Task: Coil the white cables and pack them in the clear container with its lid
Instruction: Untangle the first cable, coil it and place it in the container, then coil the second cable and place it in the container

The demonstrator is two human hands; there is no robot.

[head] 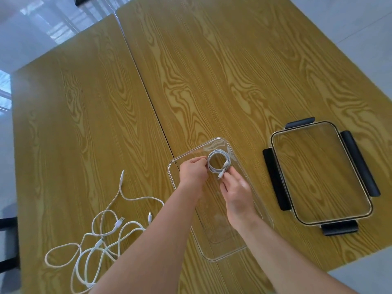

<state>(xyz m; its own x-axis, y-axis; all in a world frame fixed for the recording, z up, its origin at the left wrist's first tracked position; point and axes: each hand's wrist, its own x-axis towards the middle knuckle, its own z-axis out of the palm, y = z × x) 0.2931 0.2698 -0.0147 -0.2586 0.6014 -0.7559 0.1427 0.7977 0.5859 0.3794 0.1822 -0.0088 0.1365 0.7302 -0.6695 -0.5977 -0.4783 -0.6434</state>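
A coiled white cable [218, 162] sits inside the clear container [244, 247], pinched by the left hand [193, 174] and right hand [237, 193]. Loose cables [101, 247] lie left on the table [212, 71]; the lid [322, 172] lies right. No writing is legible.

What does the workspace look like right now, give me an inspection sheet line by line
Surface: two wood-grain tables pushed together, seam between them.
Job's things: clear container open; lid with dark clips lies flat to its right.
Clutter: nothing seen.
Grippers: left hand and right hand both pinch the coiled cable over the container's far end.
Cables: loose white cables tangled on the table, left of the container.
Surroundings: pale floor; dark chair parts at the left edge.
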